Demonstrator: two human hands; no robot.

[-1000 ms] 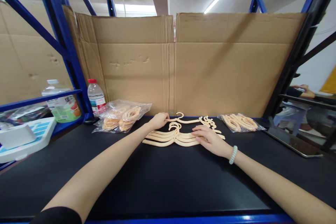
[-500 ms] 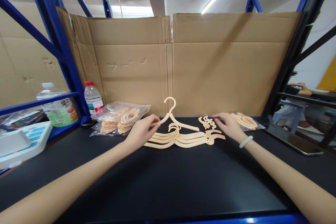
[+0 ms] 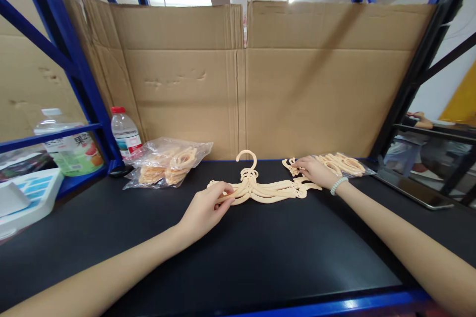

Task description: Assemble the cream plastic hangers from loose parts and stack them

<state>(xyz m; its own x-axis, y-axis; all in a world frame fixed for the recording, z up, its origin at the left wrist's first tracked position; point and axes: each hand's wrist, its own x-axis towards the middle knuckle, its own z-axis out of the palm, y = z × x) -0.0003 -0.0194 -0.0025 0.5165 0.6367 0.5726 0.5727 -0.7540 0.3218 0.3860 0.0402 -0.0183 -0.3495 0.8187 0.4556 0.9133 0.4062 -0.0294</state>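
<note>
black counter (image 3: pixel 260 262) | cardboard backing (image 3: pixel 297 84) | blue rack post (image 3: pixel 63 44) | red-capped water bottle (image 3: pixel 125 131) | juice bottle (image 3: pixel 69 146) | bagged rings, left (image 3: pixel 169 161) | tablet, right (image 3: pixel 420 193)

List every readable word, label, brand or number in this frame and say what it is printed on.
"果": large character on the green-labelled bottle behind the blue shelf rail; the rest of that label is blurred.
Red-capped water bottle: label print too small to read.
Cardboard, hangers, bags: no print visible.
</note>
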